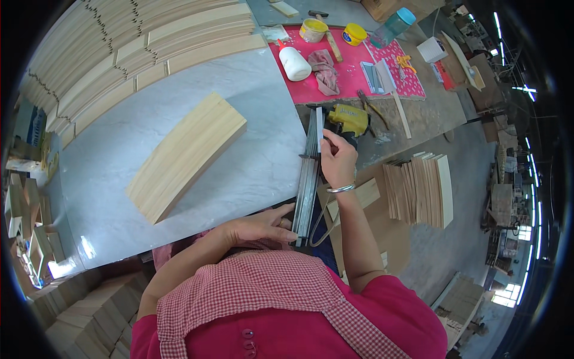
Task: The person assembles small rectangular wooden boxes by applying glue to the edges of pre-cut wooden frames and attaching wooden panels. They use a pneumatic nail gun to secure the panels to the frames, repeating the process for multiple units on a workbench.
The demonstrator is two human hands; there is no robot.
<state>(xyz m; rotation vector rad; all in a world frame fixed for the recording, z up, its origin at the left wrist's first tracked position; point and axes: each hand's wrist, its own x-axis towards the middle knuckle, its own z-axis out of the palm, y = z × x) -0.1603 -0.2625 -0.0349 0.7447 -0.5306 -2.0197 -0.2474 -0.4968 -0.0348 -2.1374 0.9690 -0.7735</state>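
A yellow nail gun lies at the table's right edge, its long grey magazine pointing back toward my body. Between the thumb and fingers of my right hand, a thin silvery strip of nails is pinched along the magazine's far part. My left hand grips the near end of the magazine, thumb on top and forefinger stretched along its side. Left of the gun, a pale curved wooden piece rests at a slant on the white marbled tabletop, touched by neither hand.
Stacked wooden slats fill the back left. On a pink mat are a white glue bottle, a rag, yellow tubs and a hammer. Pliers lie beyond the gun. Thin boards stand at the right.
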